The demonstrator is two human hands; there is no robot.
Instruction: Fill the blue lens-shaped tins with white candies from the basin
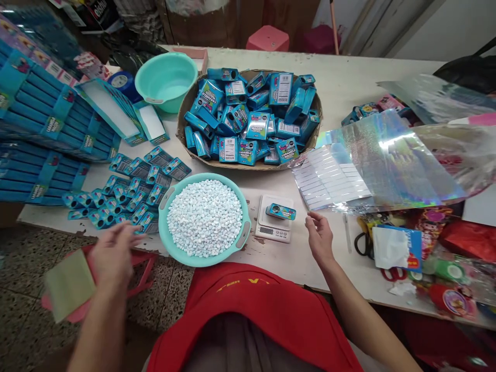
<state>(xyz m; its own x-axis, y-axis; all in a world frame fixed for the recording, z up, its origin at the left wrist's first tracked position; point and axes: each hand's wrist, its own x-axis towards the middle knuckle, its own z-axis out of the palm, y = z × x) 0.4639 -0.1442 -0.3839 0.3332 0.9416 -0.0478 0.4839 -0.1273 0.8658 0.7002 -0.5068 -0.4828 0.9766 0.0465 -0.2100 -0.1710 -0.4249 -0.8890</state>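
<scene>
My left hand (pixel 114 253) is slightly blurred by motion, its fingers stretched towards the near edge of a group of small blue candy boxes (pixel 135 186) with open tops. My right hand (pixel 320 236) hovers just right of a small white kitchen scale (pixel 267 232), fingers loosely curved and holding nothing. One blue candy box (pixel 281 212) lies on the scale's plate. Between my hands stands a turquoise basin (pixel 165 235) with grey handles, heaped with small pale-blue and white candies (pixel 205 217).
Behind the basin, a cardboard tray (pixel 180 126) is piled with blue boxes. An unfilled turquoise bowl (pixel 166 77) stands back left, beside stacked blue packs (pixel 50 113). Shiny plastic bags (pixel 395 160), scissors (pixel 363 244) and coloured packets cover the right side. A pink stool (pixel 145 276) stands lower left.
</scene>
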